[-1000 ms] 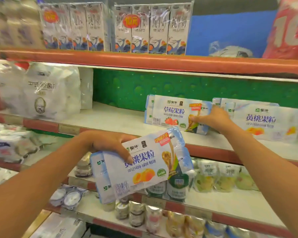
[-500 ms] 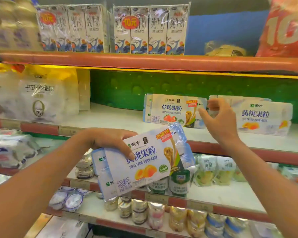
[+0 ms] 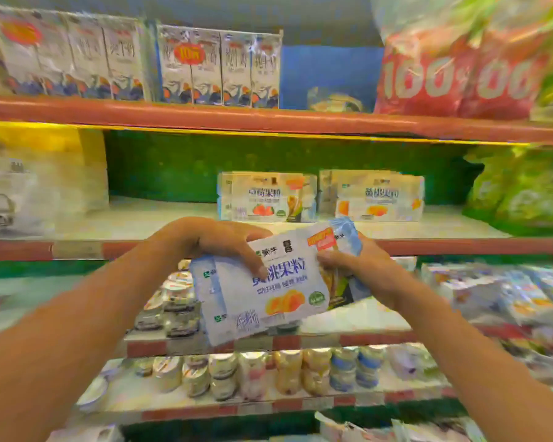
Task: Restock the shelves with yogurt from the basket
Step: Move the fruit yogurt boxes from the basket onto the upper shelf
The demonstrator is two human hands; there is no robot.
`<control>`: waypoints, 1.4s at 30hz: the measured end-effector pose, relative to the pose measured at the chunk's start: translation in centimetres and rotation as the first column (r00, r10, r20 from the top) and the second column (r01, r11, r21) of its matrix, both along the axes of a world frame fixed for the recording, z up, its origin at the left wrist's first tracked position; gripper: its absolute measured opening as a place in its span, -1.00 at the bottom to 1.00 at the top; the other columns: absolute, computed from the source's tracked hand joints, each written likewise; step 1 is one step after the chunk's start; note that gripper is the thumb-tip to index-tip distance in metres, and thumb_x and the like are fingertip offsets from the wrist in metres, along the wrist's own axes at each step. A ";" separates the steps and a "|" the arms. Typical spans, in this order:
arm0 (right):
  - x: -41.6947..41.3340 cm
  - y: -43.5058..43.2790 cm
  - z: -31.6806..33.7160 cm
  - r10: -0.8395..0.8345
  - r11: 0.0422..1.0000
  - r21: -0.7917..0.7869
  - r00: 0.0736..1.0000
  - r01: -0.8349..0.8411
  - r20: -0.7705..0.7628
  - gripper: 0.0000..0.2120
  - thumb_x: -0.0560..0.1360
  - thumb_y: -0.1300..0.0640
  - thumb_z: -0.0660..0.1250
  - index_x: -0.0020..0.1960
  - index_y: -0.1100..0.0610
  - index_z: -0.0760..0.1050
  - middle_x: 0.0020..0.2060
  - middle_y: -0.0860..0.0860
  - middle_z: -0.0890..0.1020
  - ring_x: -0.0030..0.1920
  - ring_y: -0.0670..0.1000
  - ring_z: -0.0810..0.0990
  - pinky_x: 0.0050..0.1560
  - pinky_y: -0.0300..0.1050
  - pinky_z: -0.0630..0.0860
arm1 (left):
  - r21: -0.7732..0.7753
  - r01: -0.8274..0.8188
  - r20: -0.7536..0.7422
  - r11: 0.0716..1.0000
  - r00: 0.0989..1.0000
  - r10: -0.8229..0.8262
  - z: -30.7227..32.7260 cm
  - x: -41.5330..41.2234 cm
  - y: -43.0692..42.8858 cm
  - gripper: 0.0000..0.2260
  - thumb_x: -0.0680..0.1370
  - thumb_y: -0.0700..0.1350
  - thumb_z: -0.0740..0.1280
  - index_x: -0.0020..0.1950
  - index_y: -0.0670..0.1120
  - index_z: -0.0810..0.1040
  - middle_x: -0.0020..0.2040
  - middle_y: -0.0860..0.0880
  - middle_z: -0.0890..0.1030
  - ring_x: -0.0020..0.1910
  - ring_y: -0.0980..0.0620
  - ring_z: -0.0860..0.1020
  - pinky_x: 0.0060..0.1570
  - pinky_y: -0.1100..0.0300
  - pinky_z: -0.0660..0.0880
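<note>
I've got the yogurt pack (image 3: 278, 301) mid-frame, held both sides. Left grip (image 3: 211, 240) is curled over its top edge at approx. 10 o'clock, one digit on the label. Right grip (image 3: 358, 266) pinches the 2 o'clock corner. The pack is a flat rectangular multipack in glossy white-blue film w/ peach print, tilted, right end up. At 12 o'clock, on the middle shelf (image 3: 141, 218), two similar packs (image 3: 265, 197) stand side by side, well apart from it.
</note>
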State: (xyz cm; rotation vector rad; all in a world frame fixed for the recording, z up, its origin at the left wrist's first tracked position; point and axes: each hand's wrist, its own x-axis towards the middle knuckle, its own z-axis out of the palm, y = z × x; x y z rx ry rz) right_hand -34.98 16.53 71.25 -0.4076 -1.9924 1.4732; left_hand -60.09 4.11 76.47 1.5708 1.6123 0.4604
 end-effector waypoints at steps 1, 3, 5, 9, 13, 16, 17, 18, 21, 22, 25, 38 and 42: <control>0.7 0.4 -0.2 -0.040 0.999 -0.020 0.999 0.039 -0.028 -0.55 0.41 0.08 0.51 0.27 0.09 0.53 0.05 0.02 0.73 0.05 0.02 0.71 0.01 -0.08 0.62 | 0.006 0.009 -0.004 1.000 1.000 -0.009 0.2 0.9 0.5 -0.47 0.41 -0.17 0.52 0.34 -0.14 0.43 0.15 -0.18 0.70 0.09 -0.32 0.67 0.08 -0.26 0.62; 2.0 1.4 -0.7 -0.123 0.992 -0.049 0.990 0.120 -0.072 -0.47 0.33 0.01 0.60 0.25 0.02 0.54 0.07 0.05 0.72 0.08 0.09 0.70 0.07 0.04 0.62 | 0.035 0.034 -0.040 0.999 0.999 -0.033 0.8 2.6 1.7 -0.48 0.40 -0.16 0.53 0.31 -0.14 0.47 0.14 -0.18 0.70 0.09 -0.34 0.66 0.09 -0.30 0.60; 3.4 2.7 -0.7 -0.181 0.983 -0.059 0.977 0.175 -0.114 -0.40 0.25 -0.05 0.61 0.25 0.03 0.56 0.07 0.08 0.72 0.07 0.13 0.70 0.08 0.09 0.62 | 0.083 0.068 -0.114 0.994 0.992 -0.058 1.5 4.1 3.5 -0.51 0.39 -0.16 0.55 0.28 -0.16 0.51 0.13 -0.17 0.70 0.09 -0.31 0.67 0.06 -0.22 0.64; 6.2 6.1 0.2 -0.259 0.965 -0.076 0.948 0.249 -0.183 -0.48 0.25 0.04 0.63 0.17 0.12 0.61 -0.08 0.06 0.74 -0.15 0.04 0.72 -0.15 -0.06 0.62 | 0.168 0.102 -0.237 0.980 0.970 -0.060 3.1 6.2 7.6 -0.56 0.41 0.03 0.60 0.20 -0.07 0.56 0.09 -0.12 0.71 0.07 -0.24 0.68 0.01 -0.15 0.65; 9.2 10.8 1.4 -0.311 0.949 -0.118 0.921 0.291 -0.236 -0.52 0.21 -0.05 0.62 0.03 0.15 0.65 -0.18 0.05 0.74 -0.25 0.00 0.71 -0.28 -0.15 0.62 | 0.385 -0.160 -0.205 0.909 0.945 0.253 3.5 5.7 10.6 -0.51 0.39 0.28 0.53 0.21 0.11 0.49 0.38 0.08 0.49 0.24 -0.02 0.58 0.01 -0.05 0.66; 10.7 14.8 2.3 -0.349 0.937 -0.134 0.889 0.323 -0.295 -0.78 0.44 0.22 0.44 0.08 0.16 0.57 -0.24 0.00 0.73 -0.32 -0.06 0.70 -0.39 -0.23 0.59 | 0.427 -0.441 0.145 0.789 0.895 0.422 1.1 5.7 12.4 -0.40 0.40 0.30 0.51 0.32 0.07 0.44 0.26 0.04 0.54 0.12 0.01 0.63 -0.14 0.00 0.68; 11.1 16.3 2.7 -0.349 0.937 -0.127 0.885 0.326 -0.308 -0.76 0.44 0.22 0.44 0.10 0.16 0.56 -0.23 0.00 0.73 -0.32 -0.06 0.70 -0.40 -0.22 0.59 | 0.409 -0.518 0.259 0.751 0.855 0.449 0.3 6.3 13.3 -0.44 0.42 0.28 0.50 0.26 0.02 0.46 0.21 0.00 0.59 0.06 -0.02 0.66 -0.17 0.01 0.68; 11.3 17.7 3.0 -0.350 0.937 -0.116 0.882 0.331 -0.315 -0.70 0.40 0.19 0.45 0.12 0.16 0.55 -0.20 0.01 0.74 -0.29 -0.05 0.71 -0.36 -0.17 0.62 | 0.395 -0.565 0.336 0.725 0.823 0.458 -0.3 6.9 14.4 -0.50 0.44 0.25 0.49 0.19 -0.04 0.49 0.15 -0.03 0.64 0.01 -0.04 0.69 -0.19 0.01 0.68; 11.3 22.3 3.4 -0.378 0.923 -0.058 0.870 0.380 -0.317 -0.50 0.29 0.06 0.55 0.18 0.14 0.53 -0.09 0.03 0.74 -0.17 -0.01 0.72 -0.16 -0.04 0.67 | 0.414 -0.575 0.455 0.706 0.802 0.386 -1.3 9.3 17.3 -0.74 0.57 0.05 0.45 -0.04 -0.15 0.55 -0.03 -0.11 0.71 -0.11 -0.07 0.73 -0.13 -0.05 0.70; 11.2 23.8 3.2 -0.393 0.915 -0.044 0.864 0.400 -0.315 -0.39 0.24 -0.02 0.60 0.21 0.15 0.52 -0.04 0.06 0.73 -0.11 0.02 0.72 -0.11 -0.02 0.67 | 0.432 -0.582 0.478 0.689 0.796 0.372 -1.5 9.9 18.3 -0.81 0.59 -0.05 0.43 -0.10 -0.14 0.54 -0.11 -0.11 0.71 -0.16 -0.04 0.72 -0.15 -0.03 0.70; 10.9 27.5 2.6 -0.397 0.911 -0.018 0.867 0.411 -0.302 -0.25 0.18 -0.16 0.65 0.25 0.15 0.52 0.07 0.15 0.70 0.04 0.18 0.69 0.01 0.14 0.64 | 0.473 -0.628 0.472 0.618 0.773 0.425 -2.0 10.4 21.7 -0.91 0.58 -0.27 0.41 -0.08 -0.20 0.53 -0.11 -0.25 0.66 -0.17 -0.07 0.71 -0.23 0.04 0.69; 10.5 32.2 1.3 -0.519 0.848 0.139 0.855 0.512 0.014 -0.50 0.30 -0.15 0.60 0.11 0.07 0.58 0.06 0.13 0.70 0.04 0.14 0.68 0.05 0.10 0.63 | 0.649 -0.495 0.166 0.578 0.834 0.527 -4.3 9.6 25.4 -0.93 0.50 -0.10 0.46 -0.06 -0.07 0.64 -0.07 -0.04 0.68 -0.01 -0.10 0.66 0.04 -0.12 0.64; 10.1 29.5 1.6 -0.701 0.566 0.419 0.682 0.709 -0.207 -0.32 0.39 -0.06 0.51 0.41 0.13 0.38 0.33 0.15 0.48 0.30 0.11 0.46 0.32 0.07 0.42 | 0.771 -0.396 0.028 0.499 0.804 0.595 -4.2 7.0 21.4 -0.79 0.55 -0.11 0.45 0.15 0.04 0.56 0.10 0.07 0.58 0.06 0.05 0.57 0.06 0.16 0.50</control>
